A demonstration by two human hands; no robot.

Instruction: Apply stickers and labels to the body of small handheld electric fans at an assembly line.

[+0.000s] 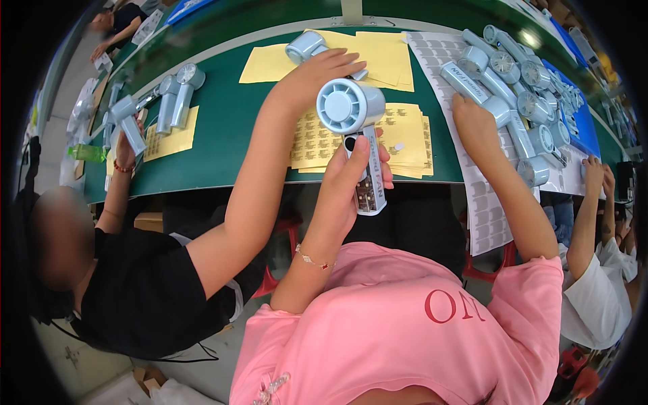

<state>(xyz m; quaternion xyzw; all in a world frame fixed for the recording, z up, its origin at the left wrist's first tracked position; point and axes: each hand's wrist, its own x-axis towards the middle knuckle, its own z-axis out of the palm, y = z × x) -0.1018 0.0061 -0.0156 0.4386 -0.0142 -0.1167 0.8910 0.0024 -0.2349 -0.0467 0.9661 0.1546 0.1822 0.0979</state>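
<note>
My left hand (342,177) is wrapped round the handle of a light-blue handheld fan (368,109), held up above the table's front edge with its round grille to the upper left. Part of the handle shows what looks like an open section with small parts inside. At the right, my right hand (476,127) has its fingers curled at another light-blue handheld fan (466,84) on the near side of a pile; its fingertips are partly hidden. Beneath the raised fan lie yellow label sheets (310,145) with rows of dark print.
Left of me, a co-worker's arm (260,155) reaches across to a fan (305,47) on more yellow sheets. Several fans (182,94) stand further left. A white patterned sheet (489,226) hangs over the table edge; a blue tray (584,128) and another person's hands (597,177) are at the right.
</note>
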